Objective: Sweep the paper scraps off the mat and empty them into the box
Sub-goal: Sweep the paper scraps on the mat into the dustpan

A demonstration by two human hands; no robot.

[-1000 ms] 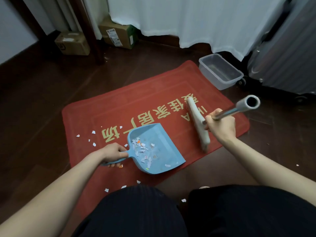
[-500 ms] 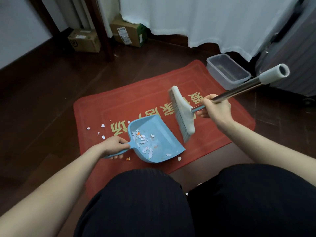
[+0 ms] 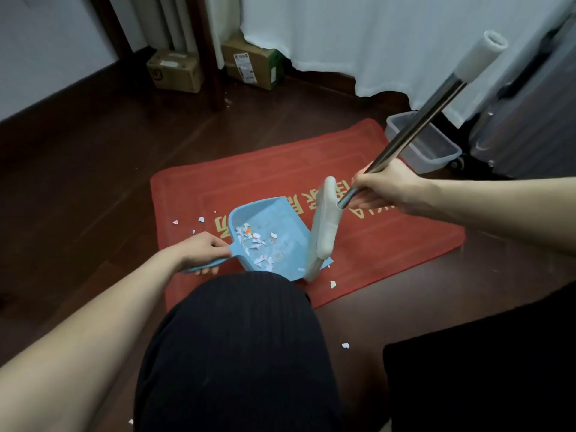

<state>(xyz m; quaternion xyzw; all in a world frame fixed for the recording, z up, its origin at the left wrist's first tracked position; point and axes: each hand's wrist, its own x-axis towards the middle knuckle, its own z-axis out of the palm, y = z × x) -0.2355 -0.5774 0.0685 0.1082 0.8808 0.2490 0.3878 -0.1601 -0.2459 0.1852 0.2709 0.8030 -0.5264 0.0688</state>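
Observation:
A red mat [image 3: 374,244] with gold lettering lies on the dark wood floor. My left hand [image 3: 202,249] grips the handle of a light blue dustpan [image 3: 280,219] that rests on the mat with a pile of paper scraps [image 3: 257,244] inside. My right hand [image 3: 386,187] grips the metal handle of a broom, whose pale head [image 3: 325,229] stands at the dustpan's open lip. Loose scraps lie on the mat's left edge [image 3: 201,219] and near its front edge [image 3: 333,284]. A clear plastic box [image 3: 436,151] sits off the mat's far right corner, partly behind the broom handle.
Two cardboard boxes [image 3: 174,71] stand by the back wall beside a dark wooden post [image 3: 212,57]. A white curtain [image 3: 358,42] hangs behind, and a grey suitcase [image 3: 530,126] stands at the right. My black-clad knees fill the foreground; one scrap [image 3: 345,345] lies between them.
The broom head has swung left from mid-mat to the dustpan's lip. The view has shifted, so mat and dustpan appear further right. My left hand keeps its hold.

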